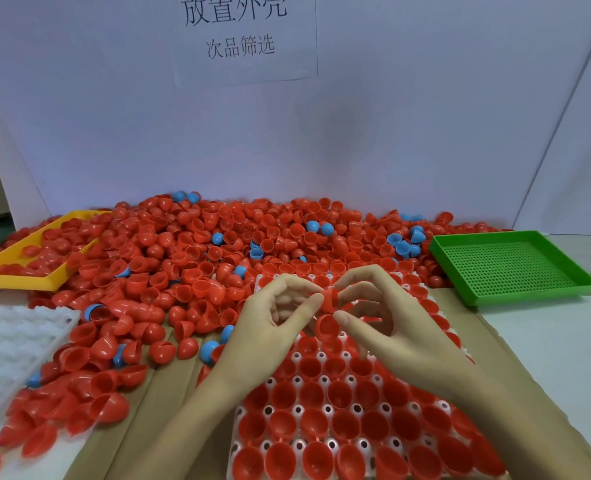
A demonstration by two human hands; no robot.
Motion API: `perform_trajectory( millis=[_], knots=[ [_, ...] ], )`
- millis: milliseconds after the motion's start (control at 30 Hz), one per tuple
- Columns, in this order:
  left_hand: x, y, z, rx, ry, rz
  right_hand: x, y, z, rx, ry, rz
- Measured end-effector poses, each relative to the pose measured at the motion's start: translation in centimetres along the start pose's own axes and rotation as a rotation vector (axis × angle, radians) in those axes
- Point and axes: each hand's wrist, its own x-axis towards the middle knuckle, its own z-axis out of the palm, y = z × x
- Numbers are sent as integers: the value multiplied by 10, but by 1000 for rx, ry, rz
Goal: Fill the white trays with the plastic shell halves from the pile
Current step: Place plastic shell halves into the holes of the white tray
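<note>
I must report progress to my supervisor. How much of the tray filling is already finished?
Done: the white tray under the hands holds red shells in nearly every visible pocket. In hand: the left hand and the right hand pinch red shells above it. Left: the second white tray at the left looks unfilled, and a big pile remains behind.

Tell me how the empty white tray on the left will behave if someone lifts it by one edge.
The white tray looks thin and translucent, so it will probably flex or sag rather than stay flat. It holds no shells, so it is likely very light. Loose red shells crowd its near edge and may scatter when it moves.
</note>
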Motion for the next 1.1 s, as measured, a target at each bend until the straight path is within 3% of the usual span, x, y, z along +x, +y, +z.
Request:
perform_trajectory(
  millis=[133,267,433,667,1100],
  knots=[
    [1,-1,-1,-61,30,-46,0,1,1,-49,0,-26],
    [-1,-3,-1,-32,-42,-40,1,5,2,-186,-19,-63],
    [7,-18,-20,531,75,131,3,3,-36,-190,-16,62],
    [7,-44,-23,962,-341,-10,-55,8,-86,-269,95,176],
    [16,-50,-32,978,-389,-37,-151,-11,-104,-461,81,264]
  ],
)
